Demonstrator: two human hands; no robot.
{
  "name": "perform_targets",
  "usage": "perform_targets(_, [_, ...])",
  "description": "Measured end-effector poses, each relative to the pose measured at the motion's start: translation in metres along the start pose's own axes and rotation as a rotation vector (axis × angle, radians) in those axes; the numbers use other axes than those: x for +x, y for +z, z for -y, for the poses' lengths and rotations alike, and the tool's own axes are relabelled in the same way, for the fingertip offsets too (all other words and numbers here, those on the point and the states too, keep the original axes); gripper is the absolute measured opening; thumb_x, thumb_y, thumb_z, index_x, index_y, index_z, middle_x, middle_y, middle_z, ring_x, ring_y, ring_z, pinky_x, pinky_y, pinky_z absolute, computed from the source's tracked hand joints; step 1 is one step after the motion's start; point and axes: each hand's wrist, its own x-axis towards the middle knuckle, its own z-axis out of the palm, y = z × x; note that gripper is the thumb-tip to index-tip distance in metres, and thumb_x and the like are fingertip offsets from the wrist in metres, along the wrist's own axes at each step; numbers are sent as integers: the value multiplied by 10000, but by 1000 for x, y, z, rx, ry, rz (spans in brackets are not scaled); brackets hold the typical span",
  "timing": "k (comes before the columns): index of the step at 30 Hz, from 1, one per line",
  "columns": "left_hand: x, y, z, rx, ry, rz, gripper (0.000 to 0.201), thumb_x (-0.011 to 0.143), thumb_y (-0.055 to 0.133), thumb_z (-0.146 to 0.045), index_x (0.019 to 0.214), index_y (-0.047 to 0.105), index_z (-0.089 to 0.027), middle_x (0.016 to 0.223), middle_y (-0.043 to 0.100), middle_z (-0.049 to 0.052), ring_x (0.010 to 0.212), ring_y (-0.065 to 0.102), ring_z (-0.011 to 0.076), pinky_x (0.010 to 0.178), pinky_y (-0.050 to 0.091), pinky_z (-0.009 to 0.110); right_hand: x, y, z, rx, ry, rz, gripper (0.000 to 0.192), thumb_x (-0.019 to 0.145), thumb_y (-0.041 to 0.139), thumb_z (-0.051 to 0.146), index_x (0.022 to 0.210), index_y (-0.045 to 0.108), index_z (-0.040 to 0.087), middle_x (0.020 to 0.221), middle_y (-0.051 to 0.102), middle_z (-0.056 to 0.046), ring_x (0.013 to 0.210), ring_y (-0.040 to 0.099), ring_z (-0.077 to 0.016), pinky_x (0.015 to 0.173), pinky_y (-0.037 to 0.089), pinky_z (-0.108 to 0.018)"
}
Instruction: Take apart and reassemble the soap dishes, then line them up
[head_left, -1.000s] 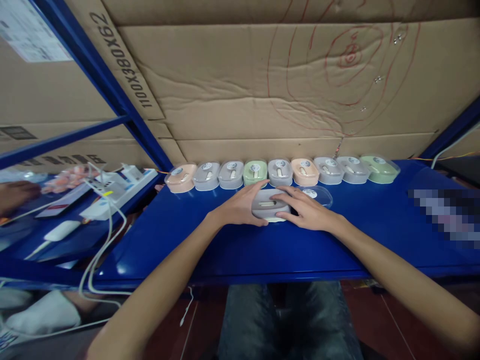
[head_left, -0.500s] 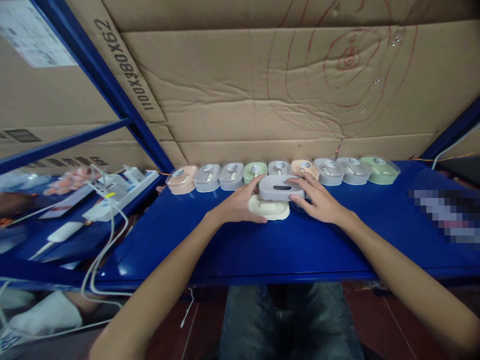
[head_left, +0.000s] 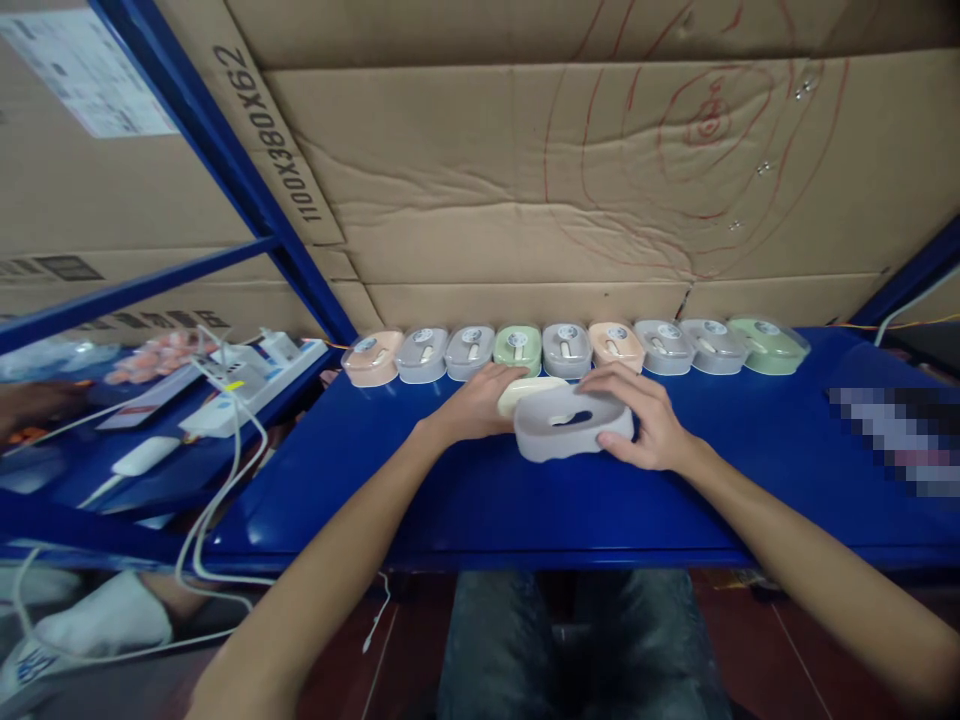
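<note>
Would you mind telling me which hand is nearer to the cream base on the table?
Left. The left hand rests against the cream base; the right hand holds the grey cover in front of it.

My arms are bare from the elbows down, no sleeves, no watch, no rings on my left hand (head_left: pixel 472 405) or my right hand (head_left: pixel 646 425). Below both hands, my legs show in grey-blue denim jeans (head_left: pixel 577 640).

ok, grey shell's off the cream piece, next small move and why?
Probably set the grey shell down on bare blue table: the right hand holds it lifted and tilted, while the left hand pins the cream base.
</note>
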Motion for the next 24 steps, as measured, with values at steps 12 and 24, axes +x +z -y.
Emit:
perform_targets(12, [-6, -14, -2, -55, 65, 10, 651, 911, 782, -522, 1470, 600, -244, 1447, 668, 149, 1378, 595, 369, 1176, 472, 580, -4, 19, 13, 22, -60, 209, 652, 897, 787, 540, 1433, 600, 220, 1311, 638, -157, 1192, 669, -334, 1010, 609, -518])
perform_targets(24, [-5, -18, -2, -128, -25, -2, 557, 985, 694, -588, 1404, 670, -222, 1409, 711, 127, 1298, 660, 326, 1138, 509, 506, -6, 28, 15, -149, -4, 402, 881, 834, 823, 682, 1518, 566, 190, 1345, 612, -185, 1176, 654, -376, 1018, 608, -588])
